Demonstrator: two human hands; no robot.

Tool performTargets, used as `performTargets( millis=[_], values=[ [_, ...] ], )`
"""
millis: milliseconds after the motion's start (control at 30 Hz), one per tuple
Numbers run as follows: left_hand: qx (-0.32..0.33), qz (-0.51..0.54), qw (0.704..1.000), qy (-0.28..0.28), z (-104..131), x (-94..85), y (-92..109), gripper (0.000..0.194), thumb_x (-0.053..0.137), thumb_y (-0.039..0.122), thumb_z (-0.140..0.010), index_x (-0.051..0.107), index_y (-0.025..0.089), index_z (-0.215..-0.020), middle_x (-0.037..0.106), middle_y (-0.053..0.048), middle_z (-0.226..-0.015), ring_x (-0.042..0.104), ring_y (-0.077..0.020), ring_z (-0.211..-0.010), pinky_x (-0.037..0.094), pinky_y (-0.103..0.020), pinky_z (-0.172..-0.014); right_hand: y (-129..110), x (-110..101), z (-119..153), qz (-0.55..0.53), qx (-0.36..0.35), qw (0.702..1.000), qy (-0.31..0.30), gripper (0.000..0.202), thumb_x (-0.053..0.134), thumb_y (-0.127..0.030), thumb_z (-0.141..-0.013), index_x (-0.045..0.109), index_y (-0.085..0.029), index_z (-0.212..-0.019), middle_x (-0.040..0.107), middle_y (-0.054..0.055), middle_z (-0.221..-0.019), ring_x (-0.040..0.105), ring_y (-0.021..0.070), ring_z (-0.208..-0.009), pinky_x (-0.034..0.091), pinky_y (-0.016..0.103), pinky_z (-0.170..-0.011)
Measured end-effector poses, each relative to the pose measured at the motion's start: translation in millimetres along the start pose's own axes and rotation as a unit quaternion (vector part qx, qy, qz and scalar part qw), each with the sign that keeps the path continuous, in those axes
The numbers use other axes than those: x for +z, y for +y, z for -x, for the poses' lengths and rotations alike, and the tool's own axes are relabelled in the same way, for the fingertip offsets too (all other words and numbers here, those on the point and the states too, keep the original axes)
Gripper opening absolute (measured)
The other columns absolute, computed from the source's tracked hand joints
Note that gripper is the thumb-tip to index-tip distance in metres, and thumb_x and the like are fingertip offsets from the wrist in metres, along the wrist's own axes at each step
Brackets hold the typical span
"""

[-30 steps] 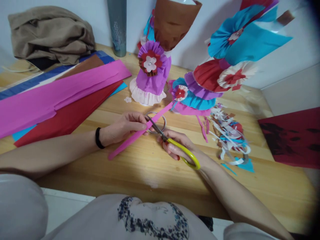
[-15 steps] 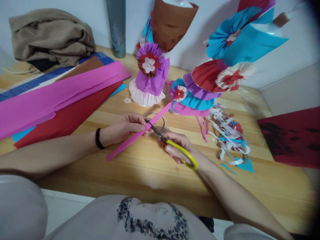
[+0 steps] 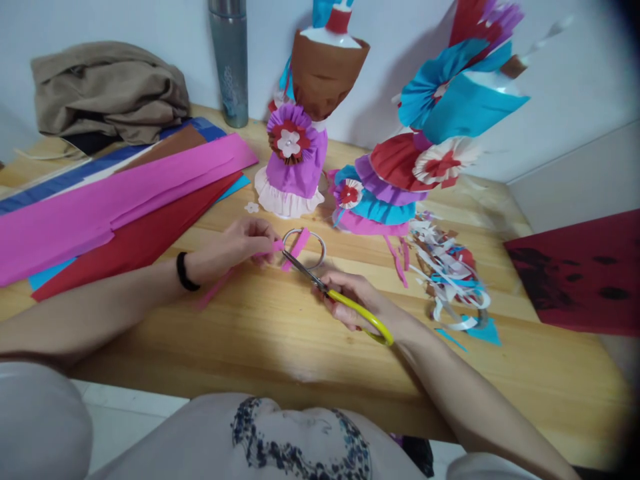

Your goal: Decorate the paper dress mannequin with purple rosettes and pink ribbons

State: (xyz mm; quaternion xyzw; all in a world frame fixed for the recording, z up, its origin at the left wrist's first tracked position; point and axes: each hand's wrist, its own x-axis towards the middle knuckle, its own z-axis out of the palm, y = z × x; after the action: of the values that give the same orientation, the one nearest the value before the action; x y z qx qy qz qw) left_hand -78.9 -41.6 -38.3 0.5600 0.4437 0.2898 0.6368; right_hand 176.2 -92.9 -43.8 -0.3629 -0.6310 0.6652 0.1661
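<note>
My left hand [image 3: 245, 241] pinches a narrow pink paper strip [image 3: 215, 291], whose tail slants down toward me, blurred. Its short upper end sticks out past my fingertips, beside the blade tips. In my right hand [image 3: 353, 297] are scissors [image 3: 357, 310] with yellow handles, their blades pointing left and looking closed. A cut-off pink piece [image 3: 299, 248] lies on the table across a thin ring [image 3: 323, 248], just beyond the blades. Behind stand two figures dressed in paper: one with a purple skirt [image 3: 297, 170], the other with a tiered red, purple and blue skirt [image 3: 395, 160].
Pink paper sheets [image 3: 75, 203] and red paper [image 3: 150, 247] lie at left, near brown cloth [image 3: 110, 90]. A bottle [image 3: 229, 73] stands at the back. Paper scraps [image 3: 455, 267] are heaped at right, before a dark red panel [image 3: 585, 273]. A small white flower [image 3: 251, 208] lies mid-table.
The pink strip has been cut through, and its upper piece now lies on the ring. My left hand has moved slightly left with the rest. The scissors' blades have closed.
</note>
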Motion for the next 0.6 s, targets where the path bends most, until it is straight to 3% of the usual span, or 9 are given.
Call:
performTargets(
  millis=[67, 100, 200, 267, 333, 467, 533, 600],
  values=[
    [-0.007, -0.154, 0.988, 0.001, -2.6, -10.4, 8.0, 0.023, 0.062, 0.027, -0.074, 0.051, 0.015, -0.057, 0.053, 0.001, -0.051, 0.046, -0.009, -0.048, 0.031, -0.021, -0.048, -6.3, -2.0, 2.8, 0.091, -0.031, 0.995, -0.012, 0.046, 0.059, -0.06, -0.083, 0.054, -0.017, -0.098, 0.046, -0.003, -0.071, 0.037, 0.008, -0.055, 0.033, 0.021, -0.046],
    [0.003, -0.251, 0.968, -0.003, -3.4, -15.5, 11.6, 0.025, 0.061, 0.026, -0.074, 0.049, 0.016, -0.054, 0.048, 0.002, -0.048, 0.041, -0.0083, -0.047, 0.026, -0.022, -0.047, -10.1, -2.6, 4.6, 0.158, -0.042, 0.986, -0.014, 0.042, 0.061, -0.056, -0.083, 0.055, -0.017, -0.097, 0.047, -0.003, -0.07, 0.038, 0.0088, -0.057, 0.033, 0.022, -0.05],
    [0.035, -0.51, 0.859, 0.0, -1.7, -27.0, 20.2, 0.028, 0.056, 0.024, -0.078, 0.048, 0.016, -0.052, 0.047, 0.0, -0.05, 0.037, -0.0095, -0.049, 0.021, -0.026, -0.049, -21.2, -1.7, 10.3, 0.367, -0.034, 0.929, -0.035, 0.023, 0.069, -0.031, -0.078, 0.061, -0.018, -0.096, 0.058, -0.001, -0.075, 0.047, 0.012, -0.066, 0.035, 0.026, -0.061],
    [0.033, -0.608, 0.793, 0.013, 2.0, -29.9, 25.2, 0.031, 0.049, 0.026, -0.084, 0.054, 0.015, -0.056, 0.056, -0.005, -0.058, 0.046, -0.0133, -0.054, 0.024, -0.027, -0.052, -26.5, 0.6, 13.0, 0.448, -0.012, 0.892, -0.061, 0.025, 0.067, -0.021, -0.075, 0.063, -0.02, -0.1, 0.065, 0.002, -0.086, 0.055, 0.0157, -0.075, 0.036, 0.028, -0.066],
    [0.023, -0.655, 0.755, 0.02, 5.8, -29.7, 29.9, 0.035, 0.042, 0.027, -0.09, 0.062, 0.014, -0.064, 0.065, -0.01, -0.071, 0.057, -0.0187, -0.065, 0.028, -0.028, -0.055, -29.1, 2.8, 14.1, 0.487, 0.006, 0.87, -0.073, 0.032, 0.064, -0.019, -0.076, 0.063, -0.02, -0.108, 0.068, 0.005, -0.096, 0.06, 0.0195, -0.083, 0.039, 0.029, -0.068],
    [-0.002, -0.674, 0.738, 0.033, 9.6, -25.7, 36.5, 0.036, 0.039, 0.026, -0.093, 0.066, 0.013, -0.073, 0.07, -0.013, -0.082, 0.062, -0.0228, -0.076, 0.031, -0.028, -0.057, -31.9, 3.0, 13.5, 0.532, 0.027, 0.844, -0.059, 0.039, 0.062, -0.023, -0.08, 0.06, -0.02, -0.119, 0.068, 0.008, -0.104, 0.063, 0.0227, -0.09, 0.042, 0.031, -0.072],
    [0.021, -0.654, 0.755, 0.046, 10.5, -22.8, 37.3, 0.034, 0.043, 0.027, -0.091, 0.063, 0.014, -0.069, 0.068, -0.01, -0.077, 0.059, -0.0197, -0.071, 0.029, -0.028, -0.056, -34.7, 1.7, 14.2, 0.543, 0.034, 0.837, -0.057, 0.039, 0.062, -0.024, -0.081, 0.061, -0.021, -0.12, 0.068, 0.008, -0.105, 0.063, 0.0221, -0.089, 0.042, 0.031, -0.072],
    [0.071, -0.608, 0.79, 0.037, 10.7, -18.5, 36.4, 0.033, 0.046, 0.026, -0.089, 0.056, 0.015, -0.061, 0.059, -0.005, -0.063, 0.049, -0.0142, -0.06, 0.025, -0.028, -0.055, -38.2, 0.4, 16.6, 0.543, 0.032, 0.837, -0.06, 0.038, 0.063, -0.026, -0.081, 0.062, -0.022, -0.119, 0.068, 0.007, -0.104, 0.064, 0.0215, -0.087, 0.042, 0.03, -0.071]
  ],
)
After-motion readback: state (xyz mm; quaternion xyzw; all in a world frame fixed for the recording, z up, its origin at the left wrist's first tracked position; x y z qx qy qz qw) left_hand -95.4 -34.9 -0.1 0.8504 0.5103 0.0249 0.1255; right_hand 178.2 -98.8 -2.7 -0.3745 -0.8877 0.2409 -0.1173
